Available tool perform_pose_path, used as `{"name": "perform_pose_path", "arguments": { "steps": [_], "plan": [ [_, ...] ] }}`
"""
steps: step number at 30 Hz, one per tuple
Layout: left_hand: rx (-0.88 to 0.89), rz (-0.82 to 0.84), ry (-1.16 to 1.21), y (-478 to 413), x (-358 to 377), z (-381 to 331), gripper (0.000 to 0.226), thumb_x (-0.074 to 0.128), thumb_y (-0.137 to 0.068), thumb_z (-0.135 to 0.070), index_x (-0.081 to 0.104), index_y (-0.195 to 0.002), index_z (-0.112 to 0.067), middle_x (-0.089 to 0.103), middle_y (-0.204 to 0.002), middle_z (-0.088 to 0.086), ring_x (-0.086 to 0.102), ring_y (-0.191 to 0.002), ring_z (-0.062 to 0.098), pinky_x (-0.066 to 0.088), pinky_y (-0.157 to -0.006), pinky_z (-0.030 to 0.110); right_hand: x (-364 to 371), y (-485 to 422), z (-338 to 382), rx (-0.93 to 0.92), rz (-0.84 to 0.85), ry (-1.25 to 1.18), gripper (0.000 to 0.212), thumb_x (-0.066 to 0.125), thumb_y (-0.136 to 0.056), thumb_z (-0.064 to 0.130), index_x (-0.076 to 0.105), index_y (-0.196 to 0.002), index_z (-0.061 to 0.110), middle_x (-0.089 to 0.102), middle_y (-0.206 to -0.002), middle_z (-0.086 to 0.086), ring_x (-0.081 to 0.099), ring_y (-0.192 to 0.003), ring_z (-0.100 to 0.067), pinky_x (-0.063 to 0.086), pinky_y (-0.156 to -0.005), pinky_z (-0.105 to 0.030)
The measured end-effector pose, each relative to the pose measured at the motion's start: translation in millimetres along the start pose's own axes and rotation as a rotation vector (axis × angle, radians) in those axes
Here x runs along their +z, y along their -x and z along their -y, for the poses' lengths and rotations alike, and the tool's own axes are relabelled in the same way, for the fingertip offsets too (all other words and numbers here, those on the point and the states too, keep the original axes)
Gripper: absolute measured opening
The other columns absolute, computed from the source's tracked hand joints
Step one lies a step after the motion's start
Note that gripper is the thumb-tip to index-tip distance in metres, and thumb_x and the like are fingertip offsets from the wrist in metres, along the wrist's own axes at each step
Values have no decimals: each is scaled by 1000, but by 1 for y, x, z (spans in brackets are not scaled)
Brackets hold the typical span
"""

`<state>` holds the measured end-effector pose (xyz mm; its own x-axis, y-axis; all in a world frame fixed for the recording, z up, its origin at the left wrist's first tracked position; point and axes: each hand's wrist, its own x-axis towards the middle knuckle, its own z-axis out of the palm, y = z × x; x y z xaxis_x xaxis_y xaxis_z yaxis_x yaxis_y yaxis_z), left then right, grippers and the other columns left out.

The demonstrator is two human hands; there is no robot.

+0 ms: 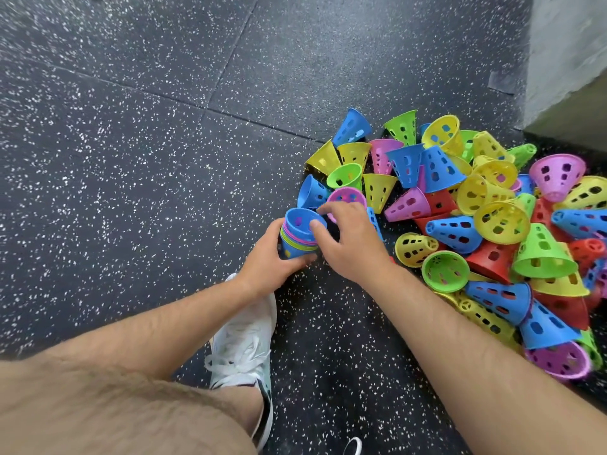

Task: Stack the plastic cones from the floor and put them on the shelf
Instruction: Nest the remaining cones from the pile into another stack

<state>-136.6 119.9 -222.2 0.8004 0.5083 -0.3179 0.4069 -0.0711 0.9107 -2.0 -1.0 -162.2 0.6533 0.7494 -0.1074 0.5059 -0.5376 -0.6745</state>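
Blue-topped stack (297,238): gripped round its lower wall by the left hand (266,261), mouths facing up, low over the floor; green and pink rims are seen nested under the blue one.
Right hand (351,244): held loosely spread above the stack, thumb touching the blue rim, fingers stretched toward the pile; nothing is seen to be gripped by it.
Pink cone (348,195): lying just beyond the right fingertips, mouth toward the camera; judged the likeliest next pick.
Step in hand: a fresh cone is to be fetched and nested, it seems.
How it is done well: the stack should be kept steady and upright by the left hand; the next cone should be taken by its rim, turned narrow end down and dropped in squarely, so that no jam is caused.
Loose cones (492,218): many are heaped to the right, in yellow, green, blue, red and pink, lying every way; much is left to be stacked.
Floor (131,159): dark speckled rubber tiles.
White shoe (243,349): planted beneath the left forearm.
Shelf: none can be made out with certainty.
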Motion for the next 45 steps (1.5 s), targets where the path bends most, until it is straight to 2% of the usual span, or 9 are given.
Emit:
{"name": "perform_pose_path", "arguments": {
  "steps": [4, 8, 13, 16, 21, 27, 36, 42, 45],
  "plan": [
    [-11, -33, 4, -1, -1, 0, 65, 91, -78, -25, 55, -132, -25, 69, -115, -16, 66, -101, -2, 49, -87, 12, -1, -41, 4, -135, -52, 358, 37, 54, -94, 19, 60, -130, 21, 54, -138, 0, 43, -124, -29, 37, -103, -42],
    [-34, -42, 38, -3, -2, 2, 65, 91, -79, -24, 55, -132, -24, 70, -113, -15, 67, -98, 0, 53, -90, 21, 3, -72, 8, -129, 213, 710, 63, 60, -92, 25, 37, -151, 35, 22, -163, -6, 18, -148, -31, 19, -118, -45],
    [-49, -31, 51, -4, -2, 4, 63, 91, -79, -24, 55, -130, -25, 71, -107, -14, 65, -84, -2, 53, -81, 25, 10, -78, 5, -166, 256, 867, 39, 61, -91, 23, 54, -130, 25, 51, -132, -6, 39, -130, -29, 27, -111, -40],
    [-46, -25, 47, -4, -2, 3, 62, 90, -80, -23, 54, -130, -24, 70, -106, -15, 65, -83, -4, 51, -80, 23, 13, -67, -3, -187, 152, 776, 24, 61, -94, 22, 60, -118, 19, 53, -121, -8, 46, -117, -30, 31, -102, -39],
    [-42, -4, 4, -4, -3, 4, 60, 91, -79, -30, 54, -127, -30, 71, -108, -16, 66, -86, -2, 54, -82, 24, -1, -42, -9, -67, -23, 242, 18, 55, -100, 21, 61, -112, 9, 39, -152, -21, 40, -138, -37, 32, -110, -46],
    [-37, 8, -26, -3, -3, 1, 62, 91, -78, -28, 55, -128, -30, 71, -108, -19, 66, -90, -6, 52, -81, 17, -25, -17, -3, -22, -187, -96, 13, 53, -103, 16, 59, -108, 5, 41, -150, -22, 28, -149, -24, 15, -107, -4],
    [-11, 40, -66, -1, 0, -3, 69, 93, -76, -26, 55, -133, -27, 71, -114, -18, 66, -99, -6, 46, -86, 8, -15, 13, 1, -2, -70, -117, 12, 54, -102, 16, 60, -108, 6, 59, -115, -6, 50, -105, -16, 32, -84, -17],
    [-2, 57, -84, 0, -1, -2, 69, 93, -75, -29, 56, -132, -30, 71, -112, -17, 67, -98, -1, 52, -89, 22, -13, 21, 7, 125, 115, -140, 16, 53, -102, 30, 56, -114, 22, 53, -100, 9, 47, -81, -5, 34, -72, -6],
    [4, 64, -85, 0, -1, -4, 65, 90, -69, -41, 56, -125, -41, 70, -109, -23, 66, -95, -4, 50, -86, 22, -9, 25, 8, 166, 228, -134, 23, 55, -97, 44, 53, -116, 31, 57, -107, 6, 52, -93, -6, 40, -79, -21]
  ]
}}
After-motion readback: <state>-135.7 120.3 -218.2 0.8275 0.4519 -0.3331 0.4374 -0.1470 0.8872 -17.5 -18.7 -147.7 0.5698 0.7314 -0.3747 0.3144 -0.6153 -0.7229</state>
